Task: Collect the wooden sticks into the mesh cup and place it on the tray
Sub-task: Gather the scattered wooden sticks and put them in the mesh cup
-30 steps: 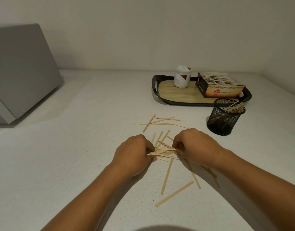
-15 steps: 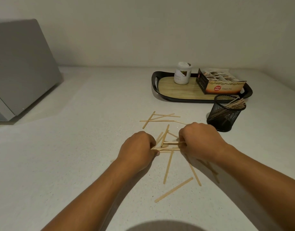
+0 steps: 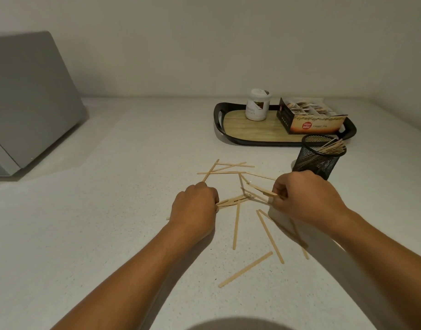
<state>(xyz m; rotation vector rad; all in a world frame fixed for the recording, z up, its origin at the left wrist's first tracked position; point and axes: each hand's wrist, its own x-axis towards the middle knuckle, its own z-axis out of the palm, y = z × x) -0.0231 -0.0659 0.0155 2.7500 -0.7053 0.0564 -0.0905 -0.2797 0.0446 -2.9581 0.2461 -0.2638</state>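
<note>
Head view: the hands were almost touching over the pile half a second ago and have since drawn apart. The right hand (image 3: 307,198) has shifted right and far, toward the cup (image 3: 320,160), and its curled fingers pinch a few sticks (image 3: 236,226) whose free ends point left, seemingly lifted off the counter (image 3: 109,210). The left hand (image 3: 195,206) has stayed about where it was, fist-like, gripping its own small bundle, which pokes out to the right. How many sticks each hand holds I cannot tell.

The cup stands on the counter just near of the tray (image 3: 219,120), not yet on it, with some sticks already leaning inside. On the tray are a jar (image 3: 258,104) and a box (image 3: 309,121). A grey appliance (image 3: 26,98) sits far left.

I judge the gather has split into two handfuls, the right one likely headed for the cup. Much remains: loose sticks lie crossed just far of the hands, and several more lie near, between and under the forearms. The cup can move to the tray only after those are in.
</note>
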